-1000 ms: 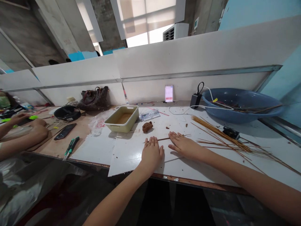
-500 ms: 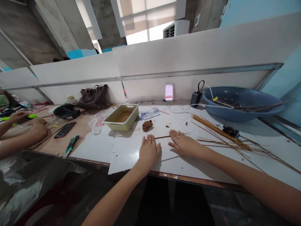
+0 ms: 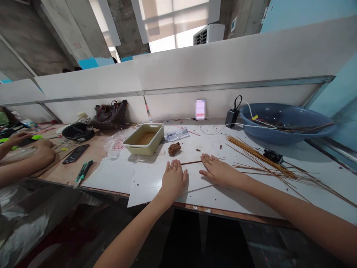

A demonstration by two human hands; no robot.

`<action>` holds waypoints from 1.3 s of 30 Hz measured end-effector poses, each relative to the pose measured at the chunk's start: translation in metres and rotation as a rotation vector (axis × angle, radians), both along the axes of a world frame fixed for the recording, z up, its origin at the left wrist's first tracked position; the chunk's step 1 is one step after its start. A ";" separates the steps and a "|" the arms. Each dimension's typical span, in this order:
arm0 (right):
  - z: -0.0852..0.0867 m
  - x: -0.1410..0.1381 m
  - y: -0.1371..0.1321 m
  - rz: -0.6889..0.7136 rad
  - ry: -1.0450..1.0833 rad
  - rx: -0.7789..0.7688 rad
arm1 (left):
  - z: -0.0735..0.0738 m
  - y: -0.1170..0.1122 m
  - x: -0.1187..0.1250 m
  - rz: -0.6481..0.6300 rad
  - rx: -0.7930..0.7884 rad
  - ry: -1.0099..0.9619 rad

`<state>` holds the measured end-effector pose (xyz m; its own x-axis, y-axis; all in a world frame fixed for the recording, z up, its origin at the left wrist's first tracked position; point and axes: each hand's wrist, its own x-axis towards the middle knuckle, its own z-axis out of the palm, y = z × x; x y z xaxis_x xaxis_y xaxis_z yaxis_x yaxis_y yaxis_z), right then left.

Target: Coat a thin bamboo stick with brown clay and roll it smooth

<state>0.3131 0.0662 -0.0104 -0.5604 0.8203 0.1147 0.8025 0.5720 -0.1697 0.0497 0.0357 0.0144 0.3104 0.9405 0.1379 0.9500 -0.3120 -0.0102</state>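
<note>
A thin brown stick [image 3: 191, 162] lies crosswise on the white board [image 3: 150, 182], its middle showing between my hands. Flat over its left part rests my left hand [image 3: 173, 178], fingers stretched forward and thumb apart. My right hand [image 3: 216, 169] lies flat on its right part, palm down, with the thumb out to the left. A thin tip pokes out past the right fingers. Just beyond my left hand sits a lump of brown clay-like material [image 3: 174, 149], with small crumbs [image 3: 198, 149] to its right.
A cream tub [image 3: 143, 139] of brownish liquid stands back left, near a phone [image 3: 76, 154] and green-handled pliers [image 3: 83, 173]. To the right lie a bundle of thin sticks [image 3: 259, 156] and a blue basin [image 3: 287, 121]. Another person's arms [image 3: 33, 160] are at far left.
My left hand has slid slightly to the left along the stick, baring a little more of it. My right hand has stayed nearly in place.
</note>
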 end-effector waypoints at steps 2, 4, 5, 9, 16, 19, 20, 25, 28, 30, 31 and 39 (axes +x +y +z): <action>0.001 -0.001 0.004 0.000 0.005 0.003 | -0.002 0.000 -0.001 0.000 0.024 -0.001; 0.000 0.001 -0.003 -0.002 -0.003 0.008 | -0.007 -0.008 -0.005 -0.032 0.071 0.000; -0.001 0.003 -0.009 0.000 -0.010 0.011 | -0.010 -0.014 -0.009 -0.050 0.092 0.002; -0.004 0.009 -0.032 0.020 -0.027 0.026 | -0.015 -0.031 -0.018 -0.085 0.119 0.011; 0.004 0.002 0.000 -0.012 -0.068 -0.021 | -0.005 -0.002 -0.011 -0.023 0.036 -0.003; 0.003 0.002 0.000 -0.016 -0.046 -0.014 | -0.010 -0.006 -0.011 -0.025 0.073 -0.014; 0.002 0.004 -0.004 -0.016 -0.032 -0.011 | -0.012 -0.012 -0.013 -0.032 0.092 -0.013; -0.011 0.012 -0.033 -0.006 -0.016 0.010 | -0.021 -0.041 -0.022 -0.063 0.141 -0.012; -0.011 0.010 -0.027 -0.013 -0.018 0.015 | -0.015 -0.035 -0.020 -0.056 0.114 0.000; -0.007 0.007 -0.014 -0.020 -0.022 0.005 | -0.007 -0.022 -0.015 -0.030 0.074 0.009; -0.005 0.004 -0.007 -0.023 -0.022 -0.001 | -0.004 -0.015 -0.013 -0.012 0.050 0.010; -0.007 0.005 -0.021 -0.037 -0.027 -0.003 | -0.012 -0.028 -0.017 -0.017 0.076 -0.019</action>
